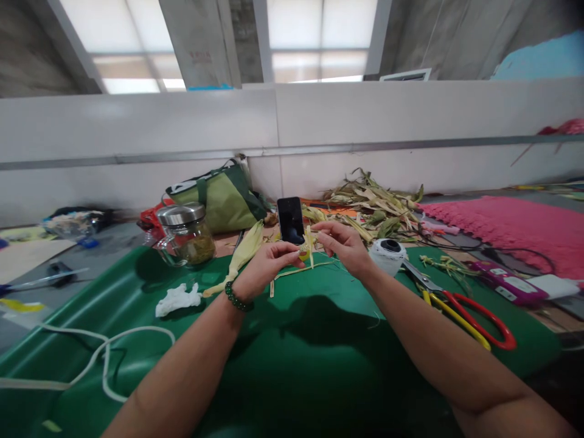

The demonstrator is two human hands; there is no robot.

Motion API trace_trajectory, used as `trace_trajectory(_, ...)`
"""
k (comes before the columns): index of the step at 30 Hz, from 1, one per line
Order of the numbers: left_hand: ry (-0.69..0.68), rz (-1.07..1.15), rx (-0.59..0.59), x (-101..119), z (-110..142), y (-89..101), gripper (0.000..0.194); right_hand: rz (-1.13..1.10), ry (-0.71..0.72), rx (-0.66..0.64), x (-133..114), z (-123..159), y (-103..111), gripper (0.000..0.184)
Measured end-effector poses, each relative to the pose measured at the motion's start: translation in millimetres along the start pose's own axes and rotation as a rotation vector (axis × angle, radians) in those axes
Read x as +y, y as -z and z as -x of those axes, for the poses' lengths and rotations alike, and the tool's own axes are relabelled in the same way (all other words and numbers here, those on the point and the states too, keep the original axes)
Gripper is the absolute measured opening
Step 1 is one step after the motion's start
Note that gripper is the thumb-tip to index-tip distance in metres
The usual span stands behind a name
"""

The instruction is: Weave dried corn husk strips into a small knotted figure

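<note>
My left hand (pixel 272 261), with a green bead bracelet at the wrist, pinches a small pale piece of corn husk between thumb and fingers. A narrow husk strip (pixel 311 246) stands up from it. The fingers of my right hand (pixel 342 243) are bent together at the upper part of this strip. Below them, a longer thin husk strip (pixel 292 271) lies on the green mat (pixel 319 377). A phone (pixel 291 218) stands upright just behind my hands. Something small and yellow shows between the hands, partly hidden.
Left are a glass jar mug (pixel 196 243), a green bag (pixel 228 201), a whole husk (pixel 244 252), crumpled white tissue (pixel 177 300) and a white cable (pixel 107 350). Right are a thread spool (pixel 387 255), red-handled scissors (pixel 483 313), yellow-handled pliers (pixel 460 322) and pink cloth (pixel 511 225). Husks (pixel 369 204) are heaped behind.
</note>
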State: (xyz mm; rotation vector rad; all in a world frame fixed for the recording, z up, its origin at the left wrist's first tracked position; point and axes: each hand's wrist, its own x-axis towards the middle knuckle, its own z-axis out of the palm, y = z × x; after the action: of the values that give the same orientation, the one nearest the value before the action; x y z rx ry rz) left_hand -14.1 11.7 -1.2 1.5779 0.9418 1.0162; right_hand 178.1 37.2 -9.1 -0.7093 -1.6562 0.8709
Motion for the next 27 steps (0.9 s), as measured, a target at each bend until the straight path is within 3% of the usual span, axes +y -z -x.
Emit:
trace_trajectory(5,-0.048,-0.078,-0.035,2,0,0.0,0.029,0.24,0.157,-0.12,-5,1,4,0.024)
trace_trajectory(9,-0.092,-0.196,-0.013,2,0,2.1,0.032,0.255,0.203,-0.144,0,-3,6,0.024)
trace_trajectory(11,-0.16,-0.316,0.073,2,-1,3.0,0.029,0.223,0.127,-0.11,4,-3,3,0.027)
trace_trajectory(14,-0.297,-0.569,0.35,2,-1,2.1,0.033,0.166,0.007,0.072,8,-2,-5,0.028)
trace_trajectory(16,-0.322,-0.608,0.417,2,0,-0.6,0.038,0.131,-0.014,0.183,9,1,-14,0.027)
trace_trajectory(19,-0.289,-0.454,0.276,2,1,-5.9,0.035,0.143,0.006,0.216,10,9,-26,0.028)
trace_trajectory(22,-0.248,-0.37,0.226,-1,-1,-6.6,0.031,0.251,0.074,0.082,8,15,-31,0.033)
trace_trajectory(24,-0.217,-0.352,0.221,-2,-2,-3.3,0.03,0.335,0.088,0.013,7,16,-28,0.039)
trace_trajectory(27,-0.154,-0.276,0.128,-2,-3,2.4,0.027,0.393,0.031,0.022,5,13,-20,0.05)
